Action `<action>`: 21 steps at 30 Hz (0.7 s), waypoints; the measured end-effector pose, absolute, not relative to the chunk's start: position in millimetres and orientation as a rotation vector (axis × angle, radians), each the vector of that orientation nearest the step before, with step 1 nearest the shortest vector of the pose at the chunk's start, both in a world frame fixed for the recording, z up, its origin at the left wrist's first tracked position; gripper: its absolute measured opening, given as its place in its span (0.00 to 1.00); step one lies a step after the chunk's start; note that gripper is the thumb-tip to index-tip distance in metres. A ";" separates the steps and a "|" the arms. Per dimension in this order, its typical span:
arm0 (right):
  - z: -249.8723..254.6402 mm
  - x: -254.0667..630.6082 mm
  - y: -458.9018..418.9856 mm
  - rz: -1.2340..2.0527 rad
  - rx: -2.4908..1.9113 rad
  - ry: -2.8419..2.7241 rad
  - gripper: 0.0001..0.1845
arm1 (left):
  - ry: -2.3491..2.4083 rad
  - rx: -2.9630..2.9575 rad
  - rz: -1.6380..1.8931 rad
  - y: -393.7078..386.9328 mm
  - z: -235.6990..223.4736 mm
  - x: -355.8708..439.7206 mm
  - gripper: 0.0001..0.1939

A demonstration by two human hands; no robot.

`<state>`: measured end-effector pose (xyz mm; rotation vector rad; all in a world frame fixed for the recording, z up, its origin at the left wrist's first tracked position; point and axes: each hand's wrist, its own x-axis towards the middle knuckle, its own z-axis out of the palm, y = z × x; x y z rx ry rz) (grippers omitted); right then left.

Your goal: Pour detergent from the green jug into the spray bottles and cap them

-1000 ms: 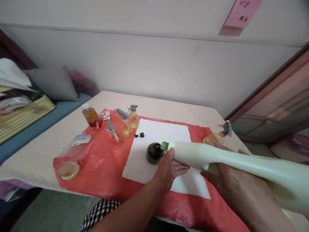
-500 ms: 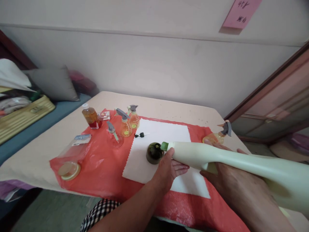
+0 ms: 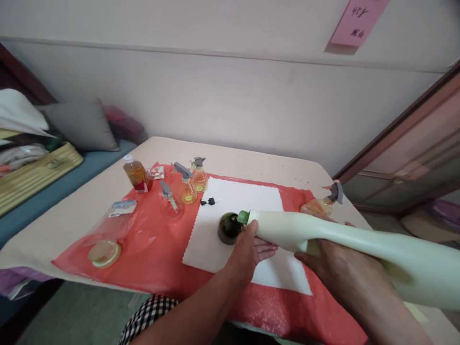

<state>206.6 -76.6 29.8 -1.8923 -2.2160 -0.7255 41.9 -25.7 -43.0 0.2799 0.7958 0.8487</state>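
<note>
Above the white cloth, the pale green bottle is tipped nearly level, its green spout right by the dark round vessel. The right hand wraps its handle; the left hand cradles its neck, thumb against it, fingers stretched beneath. A black fitting lies beyond the vessel.

The pale green jug tips nearly level, its green spout beside the squat dark bottle on white cloth.
</note>
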 end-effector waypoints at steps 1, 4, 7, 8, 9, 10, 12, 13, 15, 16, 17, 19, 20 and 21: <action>27.5 208.3 -76.1 -0.699 -1.914 -2.212 0.31 | 0.807 0.277 0.843 -25.6 -43.8 41.8 0.32; 22.3 212.8 -74.6 -0.640 -1.943 -2.223 0.29 | 0.822 0.267 0.839 -25.9 -45.2 41.3 0.32; 20.4 215.1 -73.8 -0.643 -1.942 -2.221 0.27 | 0.809 0.277 0.853 -26.3 -44.2 39.8 0.32; 20.4 215.4 -73.8 -0.656 -1.933 -2.217 0.26 | 0.809 0.284 0.856 -26.4 -43.5 39.3 0.32; 20.8 215.5 -73.7 -0.668 -1.923 -2.216 0.25 | 0.812 0.289 0.856 -26.3 -42.8 38.7 0.32; 21.3 215.4 -73.7 -0.679 -1.908 -2.219 0.24 | 0.819 0.292 0.853 -26.0 -42.2 38.3 0.32; 23.0 214.5 -73.6 -0.700 -1.881 -2.238 0.24 | 0.834 0.289 0.845 -25.3 -41.9 37.7 0.32; 23.8 213.7 -73.5 -0.711 -1.880 -2.245 0.25 | 0.834 0.286 0.844 -24.8 -42.1 37.5 0.32; 25.2 212.0 -73.1 -0.730 -1.886 -2.253 0.26 | 0.827 0.279 0.843 -24.2 -42.9 37.4 0.31; 25.5 211.2 -72.9 -0.734 -1.889 -2.255 0.26 | 0.821 0.278 0.844 -24.1 -43.1 37.3 0.31; 25.7 210.4 -72.8 -0.734 -1.889 -2.258 0.27 | 0.820 0.275 0.843 -24.1 -43.1 37.3 0.31; 25.3 209.2 -73.0 -0.727 -1.877 -2.262 0.28 | 0.825 0.265 0.833 -24.4 -42.5 37.2 0.31; 24.9 208.8 -73.4 -0.729 -1.870 -2.262 0.29 | 0.827 0.261 0.830 -24.6 -42.1 37.2 0.31; 24.6 208.3 -73.9 -0.740 -1.866 -2.257 0.29 | 0.828 0.258 0.829 -24.8 -41.9 37.2 0.31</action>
